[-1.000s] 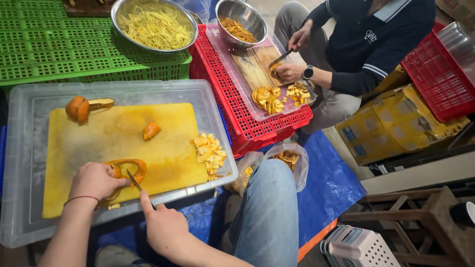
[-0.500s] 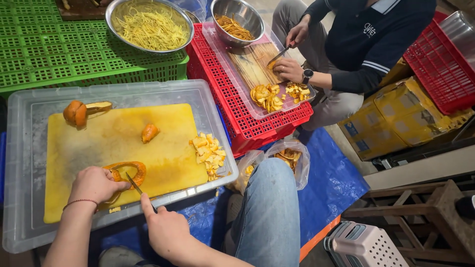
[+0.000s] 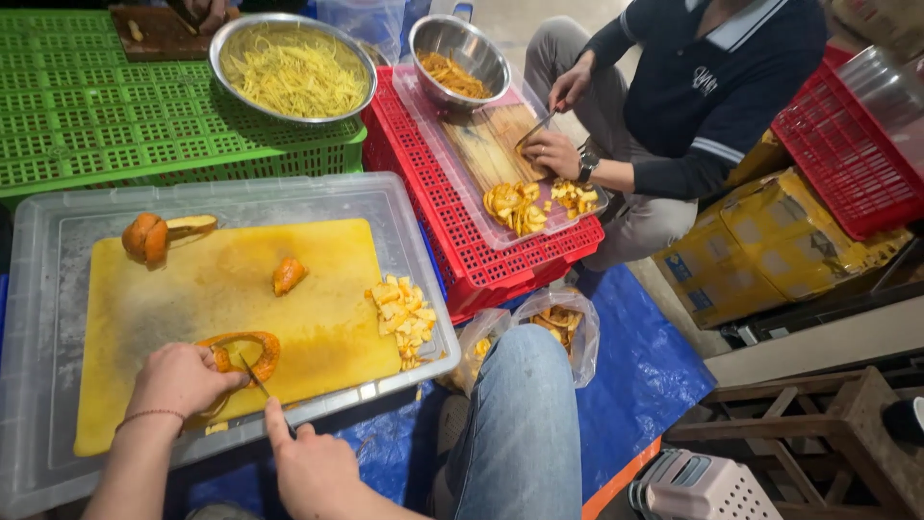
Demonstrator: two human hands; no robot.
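— Yellow cutting board [image 3: 192, 318], stained, lying inside a clear plastic tray [image 3: 58, 221]. What's on it?

— At its 6 o'clock edge, an orange ring of peel [image 3: 252, 349]. The left hand [image 3: 178, 380] is curled over it, fingers pinning its left side. The right hand [image 3: 313, 467] is clenched round a small knife [image 3: 255, 376], forefinger stretched along it, blade tip inside the ring.

— And the rest of the board?

— Diced yellow pieces [image 3: 402, 310] heaped at 3 o'clock, a small orange chunk [image 3: 288, 275] near the middle, and a halved orange fruit [image 3: 146, 237] at 10 o'clock.

— Anyone else about?

— At 1 o'clock from the tray, a seated person in a dark top [image 3: 712, 87] cuts over a red crate [image 3: 462, 231]. A steel bowl of yellow shreds [image 3: 294, 69] sits on a green crate [image 3: 87, 125] at 12 o'clock.
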